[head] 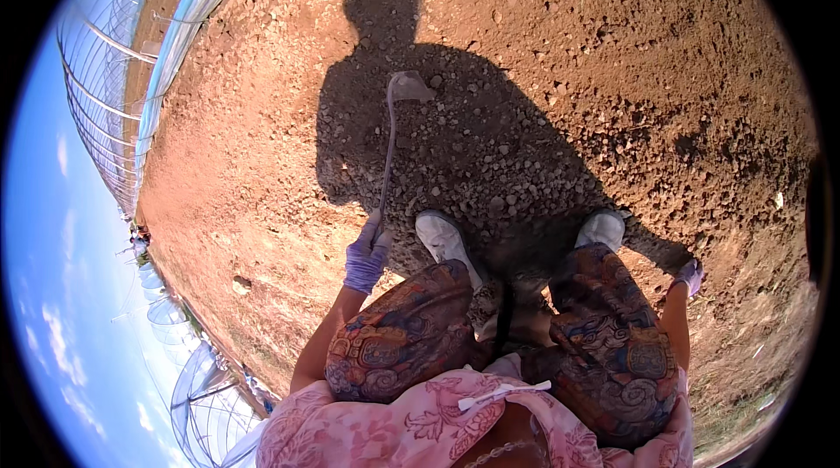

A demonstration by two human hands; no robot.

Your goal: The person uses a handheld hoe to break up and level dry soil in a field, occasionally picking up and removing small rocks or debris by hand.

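Note:
My left hand [367, 257], in a light purple glove, grips the end of a thin-handled hand hoe [390, 140]. The hoe reaches forward, and its flat blade [412, 87] rests at the soil inside my shadow. Small clods and stones lie all around the blade. Off to the right, my gloved right hand [689, 276] is low beside the bare ground, outside my right knee. Its fingers are small and partly turned away, so whether they hold anything cannot be made out.
I squat with white shoes [446, 238] planted on loose brown soil [656, 74]. A larger clod [241, 285] lies at the left. Beyond are greenhouse hoop frames [98, 94], a strip of plastic sheeting [174, 48] and distant people [139, 240].

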